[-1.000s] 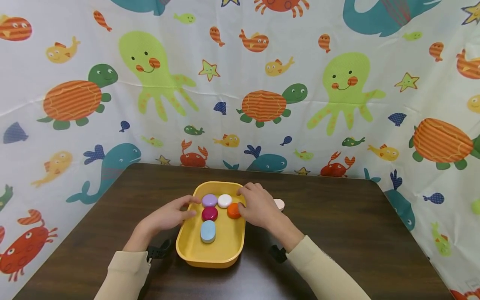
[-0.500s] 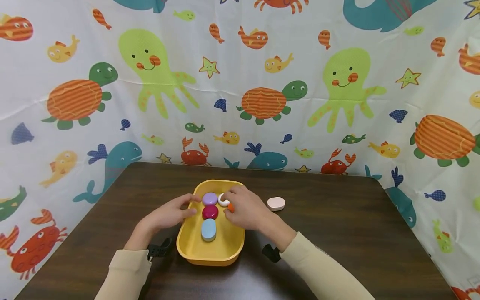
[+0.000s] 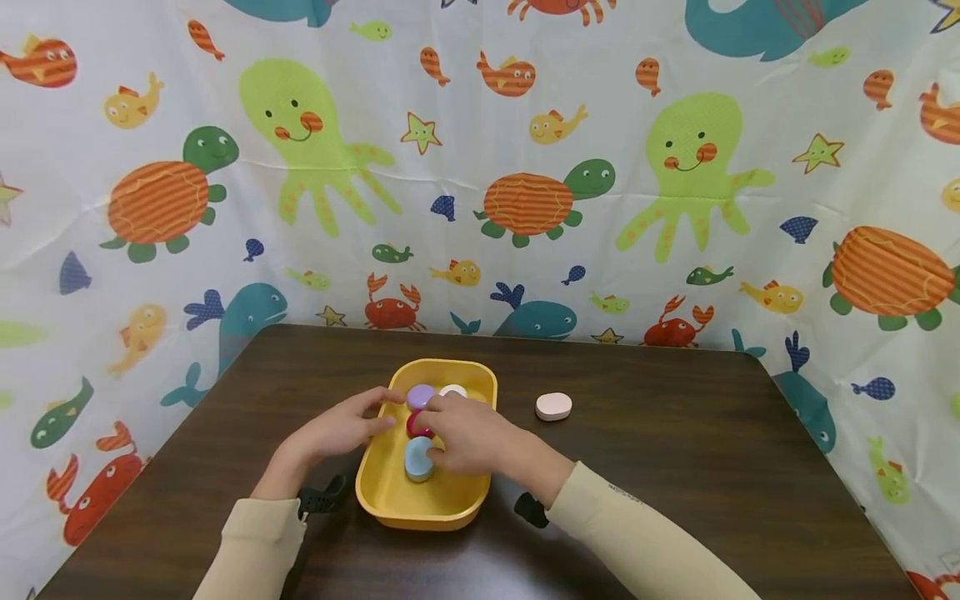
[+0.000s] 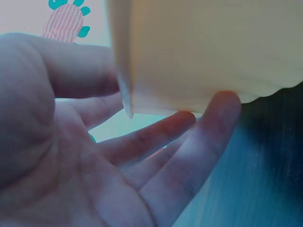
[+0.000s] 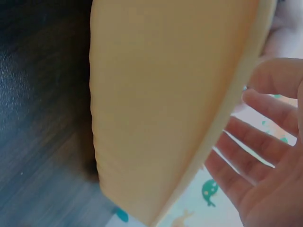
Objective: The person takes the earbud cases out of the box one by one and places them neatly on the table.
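In the head view a yellow tray (image 3: pixel 438 507) stands on the table, several small smooth pieces inside it. My left hand (image 3: pixel 341 429) holds its left rim, thumb and index finger over the edge; the left wrist view shows other fingers (image 4: pixel 222 109) against the outer wall. Over the middle of the tray reaches my right hand (image 3: pixel 472 433), its fingers above the magenta round piece (image 3: pixel 414 423) and its thumb beside the light blue oval piece (image 3: pixel 417 461). A purple piece (image 3: pixel 420 396) and a partly covered white one (image 3: pixel 453 389) lie behind. The orange piece is hidden.
A pale pink oval piece (image 3: pixel 553 407) lies on the dark wooden table (image 3: pixel 675 467), right of the tray. Behind the table hangs a white curtain (image 3: pixel 465 133) printed with sea animals. Each wrist wears a black strap.
My right hand has moved left from the tray's right side to its middle, covering the orange piece and part of the magenta one. The left hand keeps its place at the rim.
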Demonstrator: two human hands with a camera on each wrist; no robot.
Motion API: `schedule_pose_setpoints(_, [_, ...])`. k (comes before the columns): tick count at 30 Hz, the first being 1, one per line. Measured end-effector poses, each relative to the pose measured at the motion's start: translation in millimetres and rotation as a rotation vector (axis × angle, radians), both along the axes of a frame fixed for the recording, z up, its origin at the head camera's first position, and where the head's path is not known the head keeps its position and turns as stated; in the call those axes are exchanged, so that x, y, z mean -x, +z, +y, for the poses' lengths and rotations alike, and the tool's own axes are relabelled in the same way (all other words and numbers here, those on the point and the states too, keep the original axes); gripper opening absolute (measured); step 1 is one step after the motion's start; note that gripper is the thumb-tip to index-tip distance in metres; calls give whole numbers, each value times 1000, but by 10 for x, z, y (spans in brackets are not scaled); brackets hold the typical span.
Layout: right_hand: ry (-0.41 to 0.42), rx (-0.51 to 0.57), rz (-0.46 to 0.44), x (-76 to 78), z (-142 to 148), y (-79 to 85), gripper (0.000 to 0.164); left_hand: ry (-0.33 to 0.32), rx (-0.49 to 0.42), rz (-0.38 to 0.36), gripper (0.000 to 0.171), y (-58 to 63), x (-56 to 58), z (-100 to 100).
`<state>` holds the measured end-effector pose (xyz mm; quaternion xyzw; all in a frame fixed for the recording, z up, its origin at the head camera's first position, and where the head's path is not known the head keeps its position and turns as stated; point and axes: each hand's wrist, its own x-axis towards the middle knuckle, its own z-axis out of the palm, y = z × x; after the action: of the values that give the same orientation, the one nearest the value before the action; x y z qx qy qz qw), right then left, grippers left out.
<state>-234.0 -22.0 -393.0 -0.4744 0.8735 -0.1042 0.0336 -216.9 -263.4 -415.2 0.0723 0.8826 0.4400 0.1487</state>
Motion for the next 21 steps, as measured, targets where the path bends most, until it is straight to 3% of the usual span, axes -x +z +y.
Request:
schedule_pose_setpoints(15, [118, -147, 26, -38, -165, -114, 38, -10, 13, 20, 38, -2, 9, -9])
schedule_pose_setpoints(21, [122, -192, 0, -52, -205, -184, 46, -11, 2, 16, 39, -1, -3, -5])
